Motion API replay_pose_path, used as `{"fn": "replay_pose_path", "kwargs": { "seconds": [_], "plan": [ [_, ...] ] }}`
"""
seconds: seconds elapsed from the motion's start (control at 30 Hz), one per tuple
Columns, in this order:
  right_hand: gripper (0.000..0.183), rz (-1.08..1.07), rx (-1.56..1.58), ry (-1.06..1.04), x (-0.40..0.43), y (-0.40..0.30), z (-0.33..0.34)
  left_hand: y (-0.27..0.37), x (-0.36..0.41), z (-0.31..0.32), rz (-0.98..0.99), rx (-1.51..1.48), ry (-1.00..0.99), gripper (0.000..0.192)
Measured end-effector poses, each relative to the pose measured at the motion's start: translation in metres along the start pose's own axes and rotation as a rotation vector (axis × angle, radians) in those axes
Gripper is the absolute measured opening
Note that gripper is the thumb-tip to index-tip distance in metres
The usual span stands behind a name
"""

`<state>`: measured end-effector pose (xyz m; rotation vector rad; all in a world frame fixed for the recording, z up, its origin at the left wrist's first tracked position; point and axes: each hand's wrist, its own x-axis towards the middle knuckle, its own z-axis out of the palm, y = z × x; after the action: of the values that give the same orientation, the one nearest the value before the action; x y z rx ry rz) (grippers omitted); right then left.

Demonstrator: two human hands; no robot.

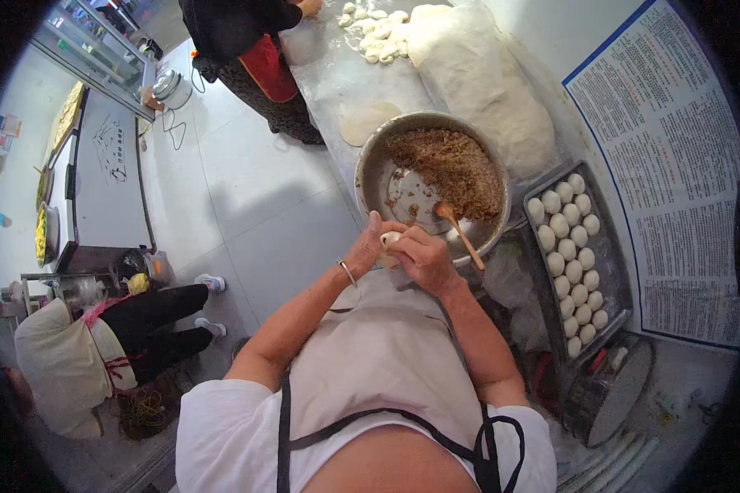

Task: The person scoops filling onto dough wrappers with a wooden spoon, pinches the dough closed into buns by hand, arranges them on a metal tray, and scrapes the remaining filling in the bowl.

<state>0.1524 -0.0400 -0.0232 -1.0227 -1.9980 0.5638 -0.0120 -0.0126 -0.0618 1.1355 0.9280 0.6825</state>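
Note:
My left hand point(365, 246) cups a small filled dough bun point(390, 238), its thumb raised beside it. The fingers of my right hand point(428, 260) pinch the bun's edge, where a small dark opening shows at the top. Both hands are at the near rim of a large metal bowl point(407, 200). A brown, crumbly minced filling point(453, 163) is heaped at the bowl's far right side, with bare metal showing at the left. A wooden spoon point(461, 237) leans in the bowl, its handle over the near right rim.
A dark metal tray point(610, 271) with rows of round buns point(567, 249) stands right. Beyond the bowl lie a flat dough round point(370, 122), a large covered dough mass point(487, 92) and small dough pieces point(383, 37). One person point(240, 37) stands at the table's far left; another point(74, 363) is at left.

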Motion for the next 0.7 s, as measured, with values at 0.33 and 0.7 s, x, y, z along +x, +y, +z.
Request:
{"fn": "replay_pose_path", "kwargs": {
  "seconds": [0.33, 0.7],
  "plan": [
    [0.014, 0.866, 1.13, 0.314, 0.005, 0.003, 0.001, 0.043, -0.006, 0.002, -0.167, -0.345, -0.068, 0.081],
    [0.027, 0.491, 0.355, 0.258, 0.021, -0.023, -0.006, 0.049, 0.02, 0.003, -0.048, -0.616, -0.004, 0.05]
  ]
}}
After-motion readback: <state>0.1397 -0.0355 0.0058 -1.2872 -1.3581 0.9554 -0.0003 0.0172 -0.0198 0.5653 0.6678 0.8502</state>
